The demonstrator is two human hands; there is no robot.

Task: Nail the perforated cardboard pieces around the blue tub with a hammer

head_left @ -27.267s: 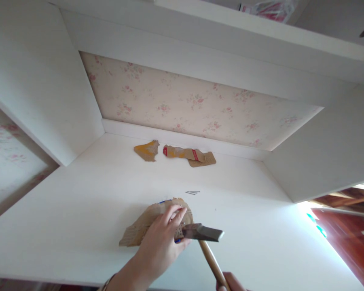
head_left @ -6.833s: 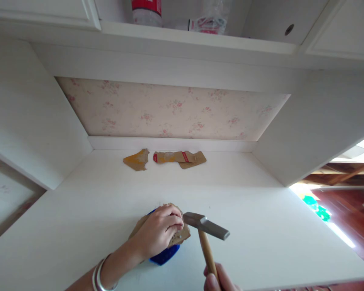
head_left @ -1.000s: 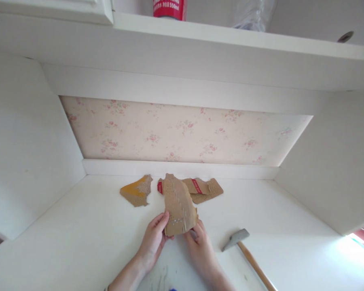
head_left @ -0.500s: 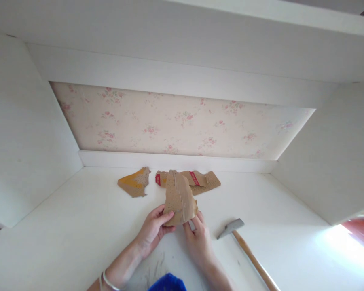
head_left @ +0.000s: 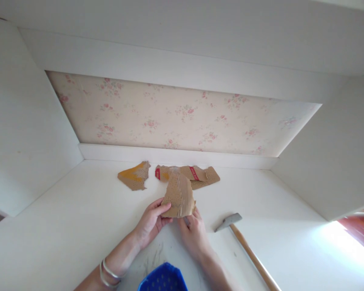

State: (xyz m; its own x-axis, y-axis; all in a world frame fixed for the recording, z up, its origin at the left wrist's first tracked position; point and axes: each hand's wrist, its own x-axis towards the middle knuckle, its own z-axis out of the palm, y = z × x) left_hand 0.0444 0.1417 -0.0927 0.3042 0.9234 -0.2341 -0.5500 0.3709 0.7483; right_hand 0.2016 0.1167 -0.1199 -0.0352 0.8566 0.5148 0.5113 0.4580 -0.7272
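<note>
Between my two hands a torn piece of brown cardboard is held up off the white surface, its ragged far edge overlapping the scraps behind. My left hand pinches its near left corner, thumb on top. At the near right edge, my right hand grips it from below, some fingers hidden under the piece. Farther back lie a cardboard scrap with a yellow patch and a longer scrap with red tape bands. A hammer with a wooden handle rests to the right of my right hand.
A blue container with pale spots stands at the bottom edge, near my forearms. White side panels close in left and right. Behind are a low white ledge and floral wallpaper. Dark scuffs mark the surface.
The camera view has shifted, showing more of the blue container. The held cardboard is tilted slightly differently, and both hands keep hold of it. The scraps and hammer lie as before.
</note>
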